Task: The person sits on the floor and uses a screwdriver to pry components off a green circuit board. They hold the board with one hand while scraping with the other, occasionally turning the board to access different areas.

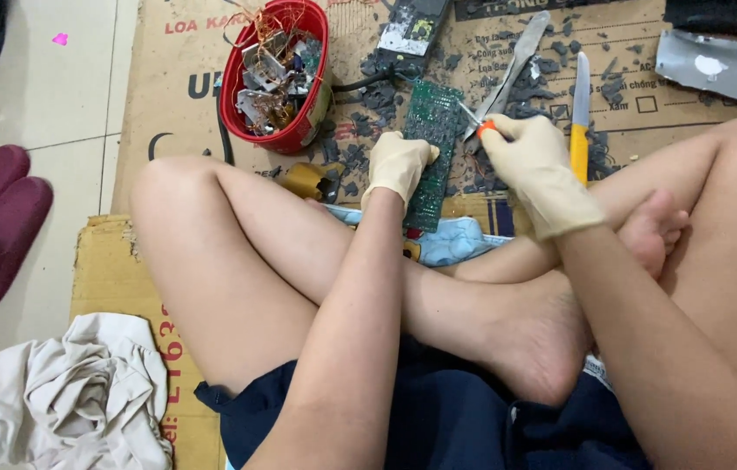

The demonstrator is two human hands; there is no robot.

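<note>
The gloved left hand [396, 165] grips the near left edge of a green circuit board [432, 152], which lies on the cardboard sheet [168, 104] just beyond the crossed legs. The gloved right hand [538, 170] is closed around an orange-handled tool [477, 122] whose tip meets the board's right edge. Farther off, toward the cardboard's far left, stands a red bucket [309, 117] of scrap parts.

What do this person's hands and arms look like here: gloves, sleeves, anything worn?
Both hands wear thin, cream-coloured rubber gloves that fit closely and end just past the wrist: the left hand and the right hand. The glove cuffs are plain, with no markings visible. Above them the forearms are bare, with no sleeves, watch or bands in view.
</note>
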